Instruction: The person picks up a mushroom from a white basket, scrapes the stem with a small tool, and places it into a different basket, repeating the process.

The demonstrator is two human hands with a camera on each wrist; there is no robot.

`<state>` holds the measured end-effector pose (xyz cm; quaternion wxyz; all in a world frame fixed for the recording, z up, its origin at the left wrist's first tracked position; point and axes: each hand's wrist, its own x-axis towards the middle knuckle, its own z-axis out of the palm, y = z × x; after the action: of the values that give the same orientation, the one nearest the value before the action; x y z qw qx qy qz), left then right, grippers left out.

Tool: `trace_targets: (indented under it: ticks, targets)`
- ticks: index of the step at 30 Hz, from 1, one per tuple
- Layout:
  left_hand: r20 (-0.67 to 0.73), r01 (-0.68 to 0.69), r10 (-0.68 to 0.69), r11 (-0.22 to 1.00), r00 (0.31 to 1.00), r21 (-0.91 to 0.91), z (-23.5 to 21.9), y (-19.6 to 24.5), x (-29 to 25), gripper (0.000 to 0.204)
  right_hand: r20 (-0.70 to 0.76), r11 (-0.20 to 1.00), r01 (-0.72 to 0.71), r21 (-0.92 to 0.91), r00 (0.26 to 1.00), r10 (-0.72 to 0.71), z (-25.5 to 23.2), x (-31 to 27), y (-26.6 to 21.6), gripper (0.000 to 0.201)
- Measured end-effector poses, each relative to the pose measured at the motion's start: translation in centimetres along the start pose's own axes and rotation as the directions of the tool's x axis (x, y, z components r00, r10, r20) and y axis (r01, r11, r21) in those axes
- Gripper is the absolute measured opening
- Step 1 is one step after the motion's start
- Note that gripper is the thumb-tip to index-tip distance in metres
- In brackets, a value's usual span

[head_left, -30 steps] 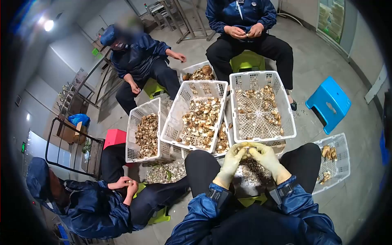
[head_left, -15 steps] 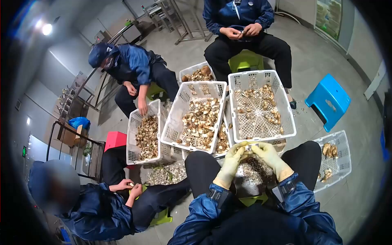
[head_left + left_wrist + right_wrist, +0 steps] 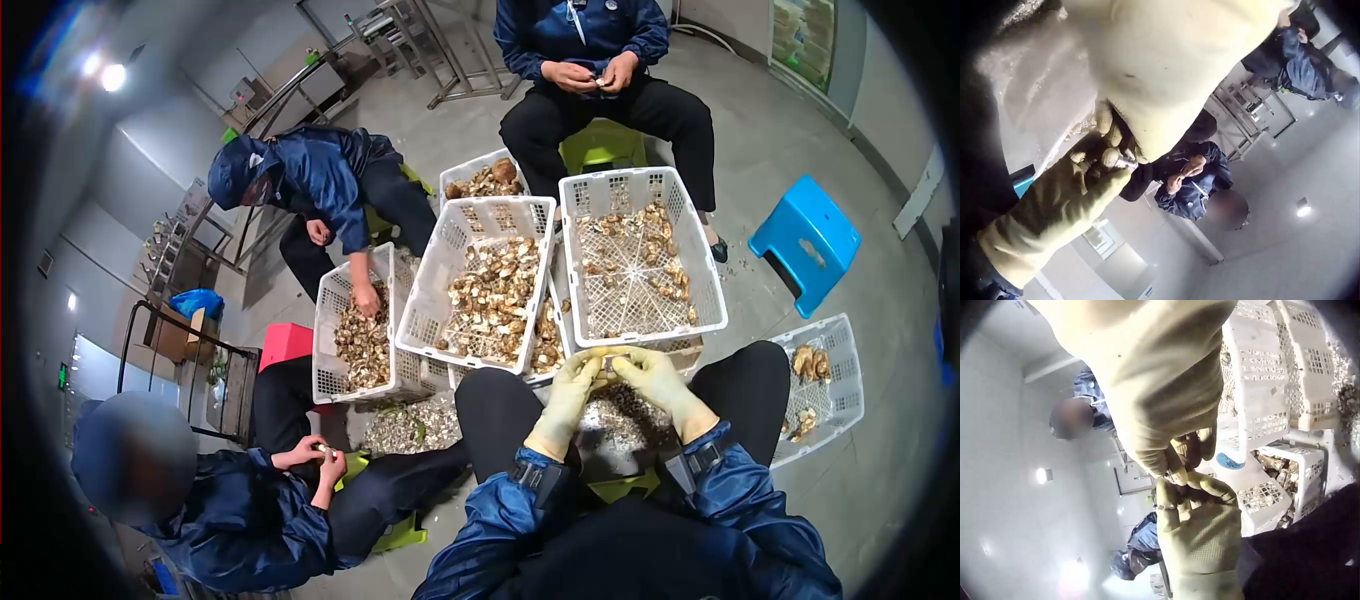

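Observation:
My two hands wear pale yellow gloves and meet in front of my knees, just below the near edge of the right crate. The fingers of my left hand (image 3: 560,405) pinch a small mushroom (image 3: 606,367), mostly covered by the gloves. My right hand (image 3: 660,390) presses against it from the other side. In the left wrist view a short shiny blade (image 3: 1125,162) shows at the right thumb, gripped like a small knife; its handle is hidden. In the right wrist view the fingertips of both hands touch, with dark soiling on the gloves.
White crates hold mushrooms: a middle crate (image 3: 425,325), a right crate (image 3: 650,330) and a left crate (image 3: 330,365). A low crate (image 3: 845,400) with several mushrooms stands right of my knee. Scraps (image 3: 625,420) lie below my hands. Three people sit around; a blue stool (image 3: 805,245) stands right.
The person at upper left has leaned forward and reached a hand into the left crate. My hands stay together in nearly the same place, fingers shifting slightly around the mushroom.

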<state>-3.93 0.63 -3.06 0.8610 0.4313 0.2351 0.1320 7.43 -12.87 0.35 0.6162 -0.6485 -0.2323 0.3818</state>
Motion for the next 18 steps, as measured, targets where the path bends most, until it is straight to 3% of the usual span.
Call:
trace_targets:
  ticks: [2,4,9,10,13,14,16,18]
  targets:
    - [0.064,0.019,-0.011,0.99,0.998,-0.141,-0.1,0.0,-0.2,0.027,-0.001,0.999,-0.042,-0.02,0.999,0.042,-0.8,0.2,-0.4,0.029]
    - [0.13,0.046,-0.01,0.959,0.991,-0.281,0.1,-0.1,-0.2,0.027,0.039,0.974,-0.106,0.199,0.994,0.1,-0.9,0.9,0.8,0.03]
    - [-0.028,-0.074,0.074,0.997,0.997,-0.006,-0.4,-1.0,0.5,0.026,-0.017,0.996,0.066,-0.063,0.998,-0.067,0.5,-0.2,0.1,0.03]
    - [-0.037,-0.048,0.047,0.998,0.998,-0.04,-0.6,-1.2,0.7,0.026,-0.037,0.985,0.11,-0.132,0.993,-0.116,0.7,-0.1,0.6,0.029]
    - [-0.014,0.053,-0.056,0.981,0.998,-0.185,-0.4,-0.8,0.5,0.028,-0.009,0.994,-0.069,-0.09,0.998,0.068,-0.4,0.6,0.8,0.028]
    - [-0.01,0.051,-0.055,0.977,0.998,-0.205,-0.5,-1.0,0.5,0.029,-0.041,0.979,-0.101,-0.18,0.995,0.095,-0.7,0.8,0.2,0.025]
    - [0.0,0.048,-0.049,0.968,0.999,-0.246,-0.4,-0.8,0.5,0.03,-0.018,0.995,-0.077,0.066,0.997,0.079,-0.5,1.3,1.6,0.025]
    - [-0.056,0.013,-0.026,0.974,0.998,-0.226,0.0,-0.6,0.4,0.034,-0.025,0.994,-0.002,0.114,1.0,0.005,0.2,1.1,2.3,0.026]
